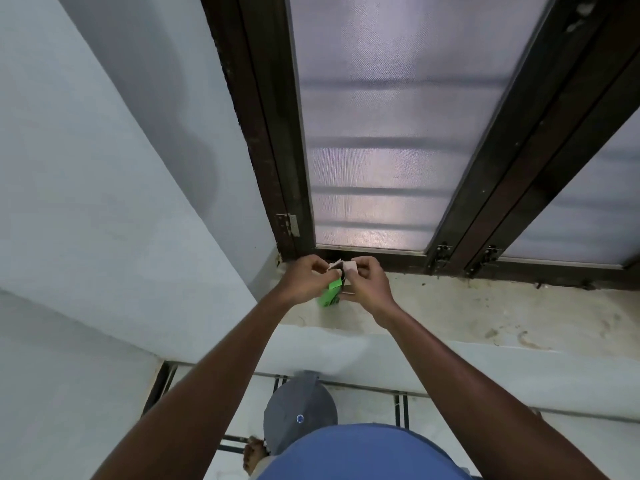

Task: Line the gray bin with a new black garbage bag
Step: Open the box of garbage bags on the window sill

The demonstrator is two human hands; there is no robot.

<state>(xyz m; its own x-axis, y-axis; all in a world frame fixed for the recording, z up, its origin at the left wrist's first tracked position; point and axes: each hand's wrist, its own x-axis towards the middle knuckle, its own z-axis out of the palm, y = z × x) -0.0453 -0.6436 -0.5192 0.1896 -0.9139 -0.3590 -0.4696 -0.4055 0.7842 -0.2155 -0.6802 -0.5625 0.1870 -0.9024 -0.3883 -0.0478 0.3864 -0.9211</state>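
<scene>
A green garbage-bag box [329,297] stands on the window sill [485,313]. My left hand [306,277] and my right hand [365,280] meet over its top, each pinching a pale cardboard flap [337,265]. Something dark, perhaps black bag material [341,276], shows between the flaps. The gray bin [299,410] stands on the floor below the sill, close to my body, with its lid shut; a small blue mark sits on the lid.
A dark wooden window frame [277,168] with frosted panes rises behind the sill. A pale blue wall [104,202] closes the left side. White floor tiles with dark lines [400,410] surround the bin. My bare foot [252,455] is beside the bin.
</scene>
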